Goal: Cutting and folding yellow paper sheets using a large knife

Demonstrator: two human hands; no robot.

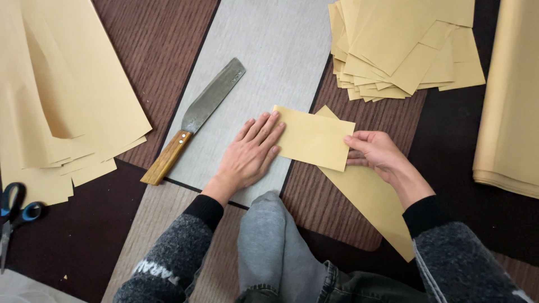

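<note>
— How far along?

— I judge mid-fold: my left hand [250,154] lies flat, fingers spread, pressing the folded sheet [314,137] on the grey board [281,50]; my right hand [376,151] pinches its right edge.

— Counts?

— One pair of scissors [14,210], unfolded sheets [62,90] uncounted, one knife [193,120], one finished stack [404,47], unfolded paper [511,95] far right.

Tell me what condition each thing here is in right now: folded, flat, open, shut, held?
Folded paper piece: folded over, held at both ends.
Left hand: flat, pressing the paper's left edge.
Right hand: pinching the paper's right edge.
Knife: lying flat, untouched.
Scissors: lying slightly open.
Stack of folded pieces: loosely piled.
Large sheets: unfolded, stacked.
</note>
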